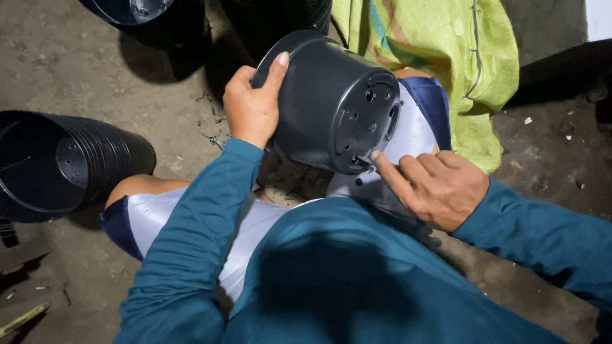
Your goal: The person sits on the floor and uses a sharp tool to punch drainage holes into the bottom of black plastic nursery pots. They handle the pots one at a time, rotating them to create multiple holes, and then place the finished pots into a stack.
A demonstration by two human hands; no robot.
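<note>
A black plastic pot (325, 102) lies on its side over my lap, its holed bottom turned toward me. My left hand (253, 108) grips the pot's rim and wall from the left, thumb up along the side. At the lower edge of the pot's bottom, my right hand (437, 185) has its fingers curled, with the forefinger tip pressed against the edge by a drain hole. I cannot tell whether something small sits between those fingers. My sleeves are teal.
A stack of nested black pots (60, 162) lies on its side at the left on the dirt floor. More black pots (137, 9) sit at the top edge. A yellow-green woven sack (446, 48) lies at the upper right. Small plastic scraps (213, 137) litter the ground.
</note>
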